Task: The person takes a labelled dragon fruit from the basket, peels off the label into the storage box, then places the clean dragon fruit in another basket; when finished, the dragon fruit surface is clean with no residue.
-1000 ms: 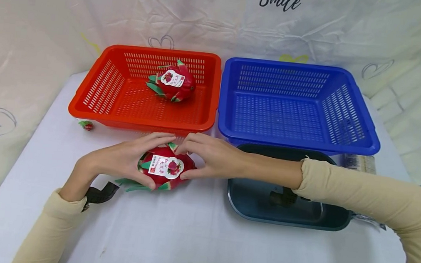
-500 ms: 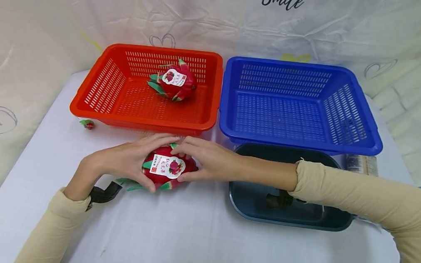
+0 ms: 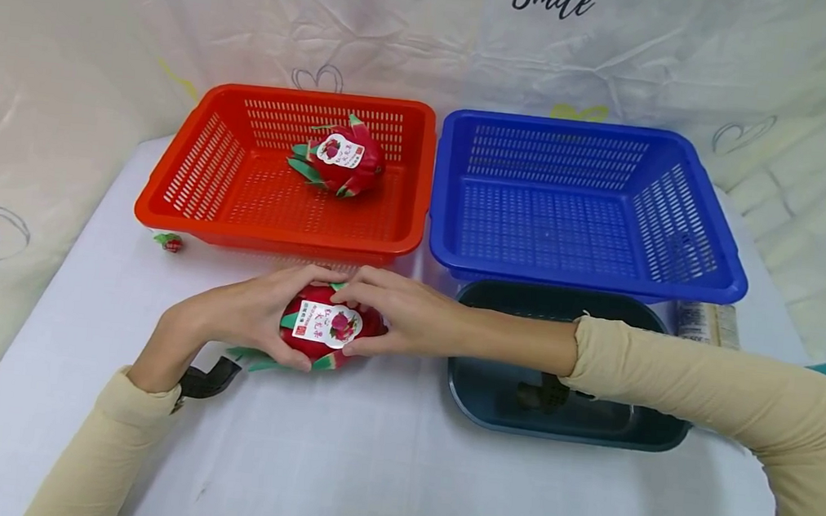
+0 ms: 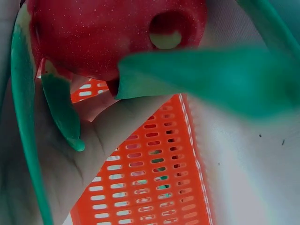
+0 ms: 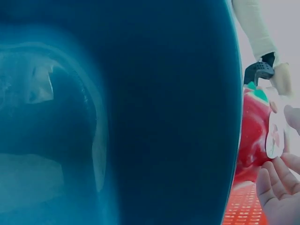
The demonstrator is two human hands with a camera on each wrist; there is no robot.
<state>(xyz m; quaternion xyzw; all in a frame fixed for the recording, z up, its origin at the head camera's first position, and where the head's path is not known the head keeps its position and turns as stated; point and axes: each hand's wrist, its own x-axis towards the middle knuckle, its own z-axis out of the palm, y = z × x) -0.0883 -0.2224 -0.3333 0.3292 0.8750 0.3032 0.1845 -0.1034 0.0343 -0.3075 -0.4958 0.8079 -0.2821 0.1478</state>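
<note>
A red dragon fruit (image 3: 326, 324) with green-tipped scales and a white label lies on its side in front of the red basket. My left hand (image 3: 249, 313) grips its left end, with the thumb along the near side. From the right, my right hand (image 3: 411, 315) holds the other end between thumb and curled fingers. The left wrist view shows the fruit's end with a round hollow and long green scales (image 4: 159, 75) against the palm. In the right wrist view the fruit (image 5: 253, 136) shows past the basin wall. Another labelled dragon fruit (image 3: 365, 164) lies inside the red basket (image 3: 275, 238).
Right of the red basket stands a blue basket (image 3: 581, 279). A dark teal basin (image 3: 495, 417), under my right forearm, holds a small dark item (image 3: 541, 394). A tiny red-green piece (image 3: 169, 242) sits by the red basket's corner. A printed package (image 3: 709, 323) lies partly under the blue basket's rim.
Both hands have drawn slightly closer together around the dragon fruit, the right one shifting a little left. The fruit stays in nearly the same place.
</note>
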